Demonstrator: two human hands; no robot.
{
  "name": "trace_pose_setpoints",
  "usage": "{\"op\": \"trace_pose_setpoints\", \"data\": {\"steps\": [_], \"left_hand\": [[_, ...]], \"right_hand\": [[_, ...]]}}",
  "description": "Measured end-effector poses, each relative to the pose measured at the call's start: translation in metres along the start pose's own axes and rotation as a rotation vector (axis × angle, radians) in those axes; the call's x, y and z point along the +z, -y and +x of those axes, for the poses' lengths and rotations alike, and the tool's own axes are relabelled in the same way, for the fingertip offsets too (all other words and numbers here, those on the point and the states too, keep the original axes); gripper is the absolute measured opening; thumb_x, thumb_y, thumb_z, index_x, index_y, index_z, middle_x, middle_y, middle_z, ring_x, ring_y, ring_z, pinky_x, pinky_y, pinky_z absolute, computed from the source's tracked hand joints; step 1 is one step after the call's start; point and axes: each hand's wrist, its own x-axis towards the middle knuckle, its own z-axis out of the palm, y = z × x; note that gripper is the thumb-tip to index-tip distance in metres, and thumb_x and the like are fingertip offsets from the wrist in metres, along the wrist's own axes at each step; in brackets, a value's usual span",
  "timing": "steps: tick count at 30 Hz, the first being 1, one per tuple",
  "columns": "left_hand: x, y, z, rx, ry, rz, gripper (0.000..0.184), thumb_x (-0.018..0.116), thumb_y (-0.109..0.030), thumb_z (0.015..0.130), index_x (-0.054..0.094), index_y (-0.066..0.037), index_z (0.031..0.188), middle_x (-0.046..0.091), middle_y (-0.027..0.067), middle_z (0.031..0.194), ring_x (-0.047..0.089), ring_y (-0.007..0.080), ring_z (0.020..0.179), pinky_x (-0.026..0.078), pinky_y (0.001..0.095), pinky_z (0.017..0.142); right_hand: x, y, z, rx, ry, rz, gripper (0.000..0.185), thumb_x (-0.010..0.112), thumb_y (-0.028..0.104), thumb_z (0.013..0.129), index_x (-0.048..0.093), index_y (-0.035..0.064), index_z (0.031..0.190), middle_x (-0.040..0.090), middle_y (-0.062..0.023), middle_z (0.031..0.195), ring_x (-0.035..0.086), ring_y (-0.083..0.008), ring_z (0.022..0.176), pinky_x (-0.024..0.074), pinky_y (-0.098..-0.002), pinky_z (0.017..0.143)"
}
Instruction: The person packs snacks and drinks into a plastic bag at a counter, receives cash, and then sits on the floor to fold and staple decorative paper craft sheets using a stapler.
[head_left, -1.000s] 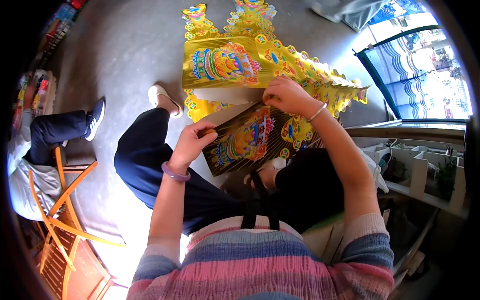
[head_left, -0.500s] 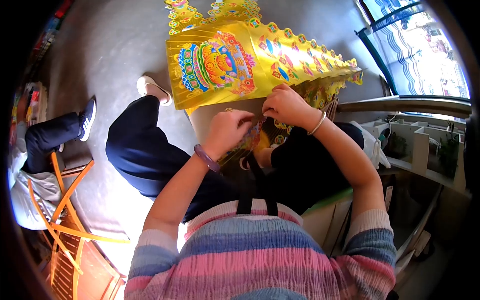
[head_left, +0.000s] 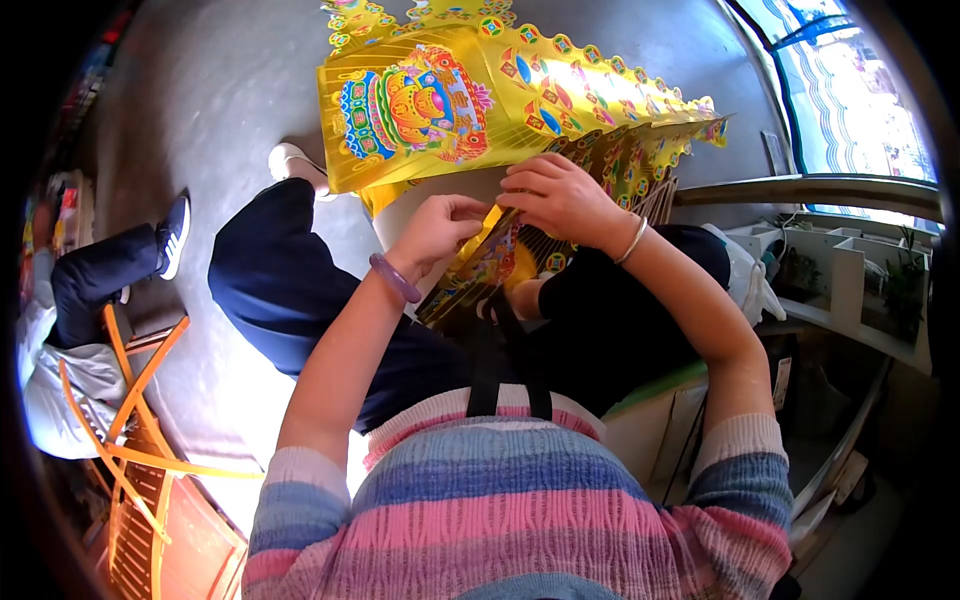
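A large folded gold paper piece [head_left: 405,110], printed with colourful motifs and edged with scallops, stretches from the upper middle towards the right. My left hand [head_left: 435,235], with a purple bangle at the wrist, pinches a narrow gold flap [head_left: 484,236] at the near edge of the paper. Close by on the right, my right hand [head_left: 565,200], wearing a silver bangle, holds the upper end of the same flap. The two hands are almost touching. Below them a shaded printed panel hangs in front of my legs, partly hidden by the left hand and wrist.
Another person's leg [head_left: 110,270] and shoe are at the far left, beside wooden folding chairs [head_left: 140,450]. A wooden rail [head_left: 810,192] and a white planter box [head_left: 850,280] stand at the right. My own shoe [head_left: 292,165] rests on the floor.
My left hand has moved right and up, close to my right hand. The gold paper has shifted left and nearer, and the narrow flap now shows between the hands.
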Motion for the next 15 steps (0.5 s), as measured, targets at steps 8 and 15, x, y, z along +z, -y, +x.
{"op": "trace_pose_setpoints", "data": {"steps": [8, 15], "left_hand": [[0.0, -0.001, -0.001, 0.136, -0.075, 0.425, 0.029, 0.061, -0.006, 0.077, 0.058, -0.002, 0.105, 0.059, 0.0045, 0.087, 0.054, 0.0106, 0.074, 0.044, 0.0246, 0.066], [-0.019, -0.04, -0.007, 0.952, -0.506, 1.582, 0.031, 0.052, -0.012, 0.074, 0.06, -0.008, 0.104, 0.057, 0.0096, 0.109, 0.05, 0.0231, 0.102, 0.04, 0.0369, 0.085]], "right_hand": [[0.022, -0.011, -0.011, -0.053, 0.155, -0.032, 0.014, 0.066, 0.015, 0.067, 0.062, 0.0123, 0.08, 0.055, 0.0021, 0.078, 0.054, -0.0171, 0.082, 0.0427, -0.0299, 0.079], [0.019, 0.0, -0.006, 0.082, 0.012, -0.006, 0.004, 0.057, 0.015, 0.064, 0.054, 0.0139, 0.066, 0.05, -0.0003, 0.067, 0.053, -0.0176, 0.07, 0.0428, -0.0324, 0.068]]}}
